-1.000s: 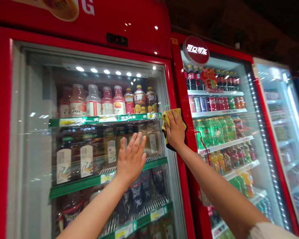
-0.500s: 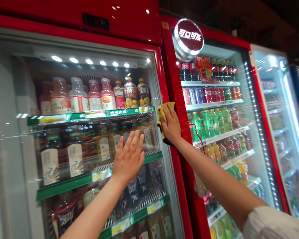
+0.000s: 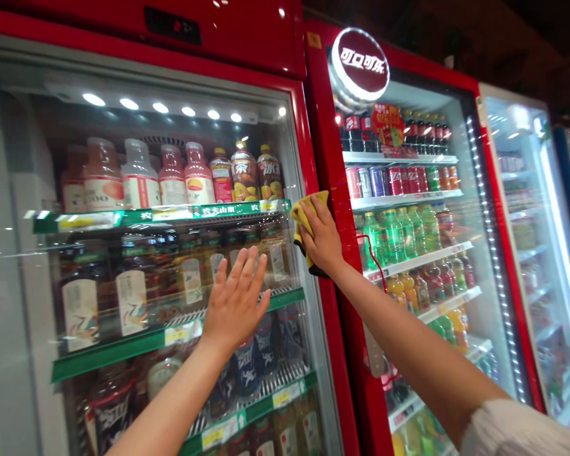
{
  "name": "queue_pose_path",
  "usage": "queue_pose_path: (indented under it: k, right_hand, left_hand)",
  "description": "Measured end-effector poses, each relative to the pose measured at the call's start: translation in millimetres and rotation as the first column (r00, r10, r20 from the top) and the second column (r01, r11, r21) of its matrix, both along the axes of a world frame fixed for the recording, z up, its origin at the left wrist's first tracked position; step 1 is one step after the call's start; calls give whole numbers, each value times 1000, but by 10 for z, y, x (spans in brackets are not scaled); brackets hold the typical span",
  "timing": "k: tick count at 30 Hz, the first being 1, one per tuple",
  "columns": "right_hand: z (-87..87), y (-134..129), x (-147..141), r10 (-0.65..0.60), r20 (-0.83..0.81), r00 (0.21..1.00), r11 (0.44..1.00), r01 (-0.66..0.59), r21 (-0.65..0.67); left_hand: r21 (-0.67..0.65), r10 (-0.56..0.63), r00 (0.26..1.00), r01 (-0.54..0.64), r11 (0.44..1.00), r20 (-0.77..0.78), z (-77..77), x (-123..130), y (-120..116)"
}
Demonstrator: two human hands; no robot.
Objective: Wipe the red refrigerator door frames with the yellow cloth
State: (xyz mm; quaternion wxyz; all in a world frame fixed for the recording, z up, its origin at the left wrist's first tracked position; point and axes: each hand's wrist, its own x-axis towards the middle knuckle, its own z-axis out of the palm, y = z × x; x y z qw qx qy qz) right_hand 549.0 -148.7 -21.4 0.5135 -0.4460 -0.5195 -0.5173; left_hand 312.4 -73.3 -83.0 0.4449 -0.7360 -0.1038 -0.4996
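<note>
My right hand [image 3: 320, 234] presses a yellow cloth [image 3: 303, 212] with a dark edge against the right side frame of a red drinks fridge's glass door. The fingers lie over the cloth and hold it there. My left hand [image 3: 235, 297] is raised in front of the glass door [image 3: 171, 269], palm towards it, fingers stretched and a little apart. It holds nothing. Whether its palm touches the glass I cannot tell. Behind the pane, bottled drinks [image 3: 137, 174] stand on shelves with green edge strips [image 3: 171, 213].
To the right stands a second red fridge [image 3: 325, 126] with a round lit sign [image 3: 360, 63] and rows of bottles and cans. A red cord [image 3: 374, 256] hangs at its left side. Farther right is another lit fridge [image 3: 517, 171]. A small display [image 3: 172, 25] sits above the near door.
The view has shifted slightly, so the near fridge appears farther left and a little higher. My right hand and the cloth have moved slightly left along with it. My left hand stays outstretched.
</note>
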Motion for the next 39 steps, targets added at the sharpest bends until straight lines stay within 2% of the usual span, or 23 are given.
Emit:
queue_pose_path:
  k: [1, 2, 3, 4, 7, 8, 9, 10, 11, 15, 17, 19, 22, 24, 26, 28, 30, 32, 33, 35, 37, 39]
  right_hand:
    - [74, 7, -13, -8, -10, 1000, 1000, 8, 5]
    - [65, 6, -33, -16, -14, 1000, 1000, 16, 0]
    - [-28, -7, -58, -26, -10, 1000, 1000, 26, -17]
    - [-196, -34, -85, -39, 3, 999, 998, 39, -46]
    - [-872, -179, -121, -73, 106, 992, 980, 91, -176]
    - [-1045, -229, -109, -70, 153, 986, 971, 103, -216]
    - [-1144, -266, -86, -66, 184, 981, 964, 110, -242]
    - [-1159, -287, -60, -60, 200, 978, 961, 111, -254]
    - [-1092, -289, -38, -54, 198, 979, 962, 105, -253]
    - [-454, -157, -111, -66, 55, 996, 986, 73, -149]
    - [-317, -81, -228, -95, -30, 995, 990, 92, -109]
    - [-451, -79, -325, -128, -39, 991, 982, 122, -144]
    - [-899, -253, -303, -110, 149, 983, 939, 152, -307]
    - [-1075, -390, -176, -70, 257, 964, 913, 166, -373]
    - [-1018, -433, -61, -76, 237, 968, 924, 158, -348]
    - [-779, -354, -72, -100, 125, 987, 955, 130, -268]
    - [-517, -203, -243, -96, 13, 995, 976, 97, -197]
    - [-394, -60, -493, -75, -40, 996, 984, 67, -166]
    - [-412, -15, -605, -63, -29, 998, 983, 57, -173]
    - [-579, -4, -725, -33, 76, 997, 973, 49, -226]
    - [-815, -84, -675, -4, 221, 975, 954, 69, -291]
    - [-962, -189, -509, -10, 283, 959, 947, 100, -304]
  left_hand:
    - [-4, 3, 1000, -3, 1000, 0, -2, 0, -6]
    - [-11, 7, 1000, -7, 1000, 0, -5, 1, -10]
    - [-20, 9, 1000, -9, 1000, -2, -9, 3, -12]
    - [-29, 11, 1000, -11, 1000, -5, -14, 6, -12]
    - [-57, 6, 1000, -7, 998, -13, -34, 18, 7]
    - [-63, 3, 1000, -4, 998, -16, -42, 22, 18]
    - [-66, -1, 1000, -1, 998, -19, -49, 26, 29]
    - [-67, -3, 1000, 2, 998, -21, -56, 29, 39]
    - [-66, -5, 1000, 4, 998, -20, -61, 31, 47]
    - [-63, -2, 1000, 1, 998, -10, -61, 39, 31]
    - [-94, 5, 1000, -7, 996, -28, -51, 40, -11]
    - [-155, 11, 998, -21, 988, -68, -42, 28, -57]
    - [-230, 9, 989, -43, 972, -148, -47, -57, -99]
    - [-245, 11, 983, -56, 968, -181, -62, -178, -103]
    - [-252, 33, 985, -76, 965, -169, -82, -331, -91]
    - [-256, 68, 990, -99, 962, -125, -104, -475, -67]
    - [-252, 97, 992, -116, 961, -86, -125, -577, -43]
    - [-240, 114, 992, -126, 963, -61, -145, -635, -27]
    - [-234, 121, 991, -130, 963, -54, -156, -656, -24]
    - [-227, 133, 990, -141, 964, -49, -181, -702, -22]
    - [-220, 143, 988, -153, 964, -60, -205, -780, -20]
    - [-214, 151, 985, -165, 963, -81, -221, -890, -14]
